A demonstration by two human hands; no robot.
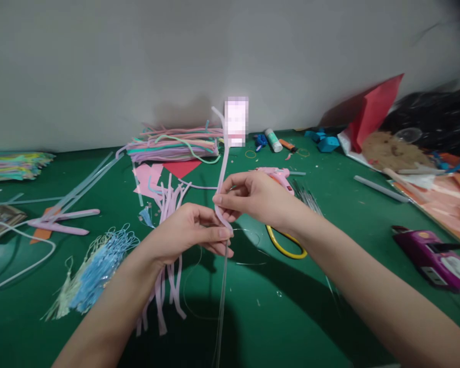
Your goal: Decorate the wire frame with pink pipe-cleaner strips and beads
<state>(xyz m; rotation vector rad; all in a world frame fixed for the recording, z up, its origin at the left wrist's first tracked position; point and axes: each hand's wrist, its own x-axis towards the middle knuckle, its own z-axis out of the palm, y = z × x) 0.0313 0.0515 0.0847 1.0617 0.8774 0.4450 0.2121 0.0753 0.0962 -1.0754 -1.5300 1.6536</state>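
My left hand [189, 232] is closed in a pinch on a thin clear rod [223, 291] that runs down toward me. My right hand [253, 197] is closed too, pinching a pale pink strip [224, 153] that rises upright from the rod's top and curls over at its tip. The two hands almost touch, above the green table [260, 306]. Under my left wrist lies a loose bunch of pink strips [168, 204]. A fine wire loop [249, 245] lies on the table just below my right hand.
A pink glue gun [278, 176] and yellow-handled scissors [285, 245] lie behind my right hand. Stacked pastel strips [174, 143] sit at the back, blue tassels [95, 266] and pink scissors [61, 220] at left, a purple device [435, 258] and red paper [373, 110] at right.
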